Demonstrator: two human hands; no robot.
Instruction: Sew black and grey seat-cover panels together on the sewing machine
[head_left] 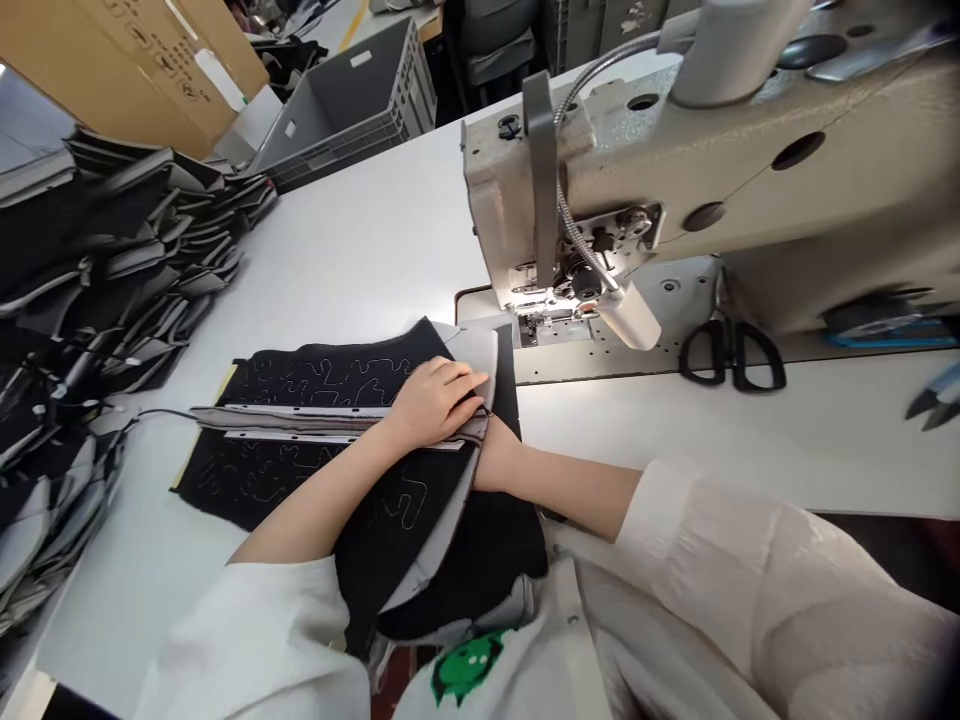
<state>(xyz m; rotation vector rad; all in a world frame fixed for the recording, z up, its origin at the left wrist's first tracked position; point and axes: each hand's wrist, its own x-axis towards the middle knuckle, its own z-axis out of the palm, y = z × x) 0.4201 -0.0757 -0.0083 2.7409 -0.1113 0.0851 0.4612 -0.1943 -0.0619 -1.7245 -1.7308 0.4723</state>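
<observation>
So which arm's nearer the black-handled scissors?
Right. The right forearm lies below and left of the scissors; the left arm sits farther off, across the black stitched panel.

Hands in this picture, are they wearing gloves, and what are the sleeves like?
The left hand is bare, with no glove. The left sleeve and right sleeve are white, loose and crinkly. The white top has a green printed figure.

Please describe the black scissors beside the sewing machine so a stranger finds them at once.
From the beige sewing machine on the white table, look right of its lamp: black-handled scissors lie there, two loops facing you. The cutter further right shows only metal tips.
</observation>
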